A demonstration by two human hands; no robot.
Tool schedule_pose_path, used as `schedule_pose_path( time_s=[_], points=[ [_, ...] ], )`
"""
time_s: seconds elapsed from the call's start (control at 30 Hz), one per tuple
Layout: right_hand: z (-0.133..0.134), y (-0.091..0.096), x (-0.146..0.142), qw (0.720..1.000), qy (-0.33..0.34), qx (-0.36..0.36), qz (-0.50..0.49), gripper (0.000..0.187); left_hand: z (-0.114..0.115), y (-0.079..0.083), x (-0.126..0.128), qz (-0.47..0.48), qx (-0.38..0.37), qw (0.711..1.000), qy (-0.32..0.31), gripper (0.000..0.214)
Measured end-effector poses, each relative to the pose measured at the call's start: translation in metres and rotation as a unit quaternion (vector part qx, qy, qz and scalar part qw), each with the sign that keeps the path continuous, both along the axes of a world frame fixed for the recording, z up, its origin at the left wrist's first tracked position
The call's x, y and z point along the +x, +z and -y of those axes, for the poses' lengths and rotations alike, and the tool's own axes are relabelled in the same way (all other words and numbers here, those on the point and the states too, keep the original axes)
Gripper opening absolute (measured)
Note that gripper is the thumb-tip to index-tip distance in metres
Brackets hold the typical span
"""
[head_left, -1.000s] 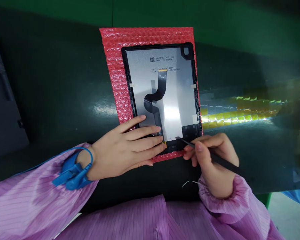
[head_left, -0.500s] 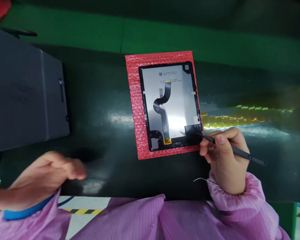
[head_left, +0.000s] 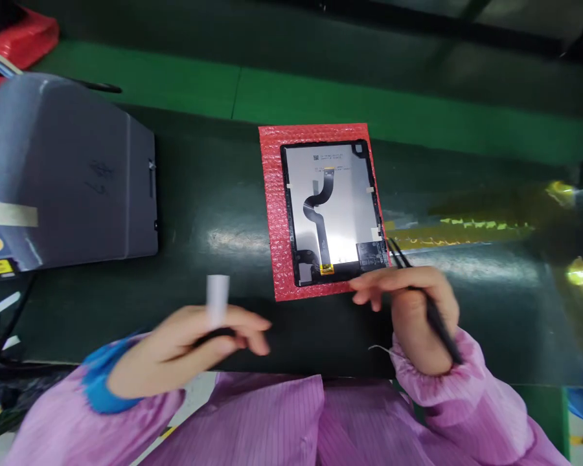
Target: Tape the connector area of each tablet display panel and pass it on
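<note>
My left hand hovers over the near table edge with fingers bent. A blurred white strip stands up at its index finger and moves with the hand; the exact grip is hidden. In my right hand a pair of black tweezers lies between thumb and index finger, tips pointing away from me. The fingertips of that hand are at the near right edge of a tablet screen assembly, back side up. A curved black flex cable with a gold end lies on it. Red bubble wrap is underneath.
A large grey machine housing stands at the left. Shiny yellowish film strips lie on the dark table mat right of the screen. Red wrap is at the far left. A green strip runs behind.
My left hand has moved right, and the white strip now shows at it. My right hand has drawn the tweezer tips off the screen's lower right corner. The camera view has shifted.
</note>
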State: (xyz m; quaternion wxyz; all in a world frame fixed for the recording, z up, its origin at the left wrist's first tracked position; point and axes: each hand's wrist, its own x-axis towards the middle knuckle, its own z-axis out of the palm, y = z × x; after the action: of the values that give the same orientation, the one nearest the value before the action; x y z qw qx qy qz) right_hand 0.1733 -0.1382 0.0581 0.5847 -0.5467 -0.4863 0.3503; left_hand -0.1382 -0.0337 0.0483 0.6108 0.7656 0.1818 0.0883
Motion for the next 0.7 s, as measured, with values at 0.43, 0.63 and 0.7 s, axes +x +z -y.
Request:
schedule_pose_path(
  time_s=[0.43,0.63,0.7],
  points=[
    [-0.061,0.033,0.02,0.998,-0.008,-0.012,0.059,0.048,-0.021,0.007,0.097,0.086,-0.013,0.991,-0.106,0.039],
    [-0.101,-0.019,0.016,0.982,0.108,-0.092,0.124,0.054,-0.053,-0.019,0.091,0.04,0.277,0.96,0.001,0.031],
    [-0.108,-0.028,0.013,0.982,0.085,-0.08,0.148,0.055,-0.064,-0.027,0.089,0.011,0.373,0.928,0.008,0.035]
  ],
)
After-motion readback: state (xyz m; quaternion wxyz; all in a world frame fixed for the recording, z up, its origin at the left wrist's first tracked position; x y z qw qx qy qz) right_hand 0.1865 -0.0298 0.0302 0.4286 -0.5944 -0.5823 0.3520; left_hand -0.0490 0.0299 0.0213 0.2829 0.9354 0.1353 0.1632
